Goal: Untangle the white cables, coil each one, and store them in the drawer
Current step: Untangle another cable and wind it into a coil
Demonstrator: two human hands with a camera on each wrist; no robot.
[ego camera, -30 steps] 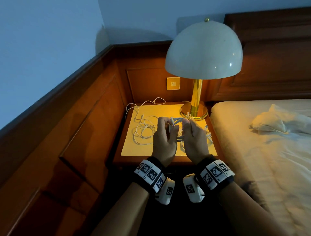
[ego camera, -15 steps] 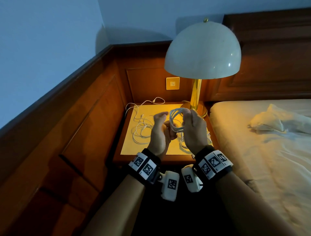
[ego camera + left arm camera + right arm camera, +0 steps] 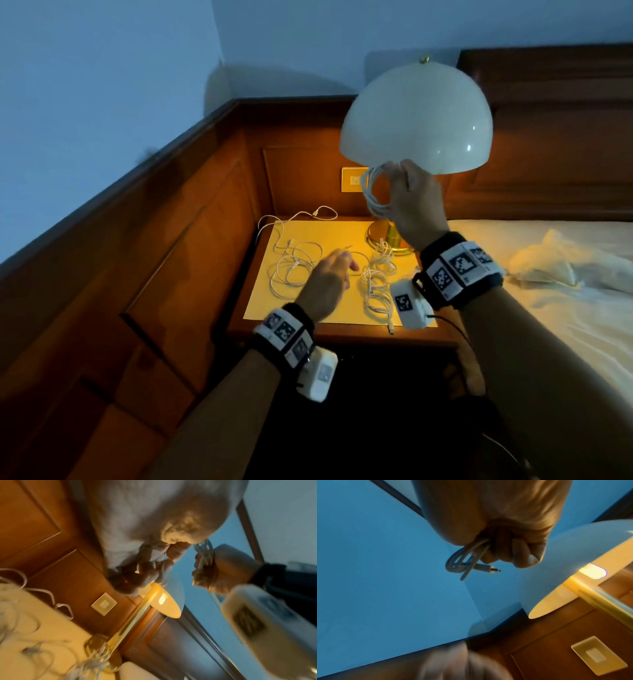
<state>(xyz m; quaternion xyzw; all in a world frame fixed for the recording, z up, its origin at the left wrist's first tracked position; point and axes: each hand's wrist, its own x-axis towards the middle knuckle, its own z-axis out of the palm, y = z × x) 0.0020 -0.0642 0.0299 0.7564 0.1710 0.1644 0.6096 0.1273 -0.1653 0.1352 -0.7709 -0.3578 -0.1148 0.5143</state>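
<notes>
Lifted lampward, right hand [image 3: 409, 202] clenches coiled cable [image 3: 373, 192]; blurred left hand [image 3: 329, 277] seemingly released above nightstand [image 3: 274, 339].

Left hand [image 3: 327, 284] is motion-blurred; its fingers [image 3: 150, 573] unclear.

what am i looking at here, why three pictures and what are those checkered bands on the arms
These are a person's two bare hands, no machine. The checkered bands are wrist straps carrying small cameras. One picture comes from a head camera looking down; the other two look along each hand. The right hand grips a coiled white cable raised in front of the white dome lamp. The left hand reaches, holding nothing, over loose white cables on the yellow-topped wooden nightstand.
</notes>
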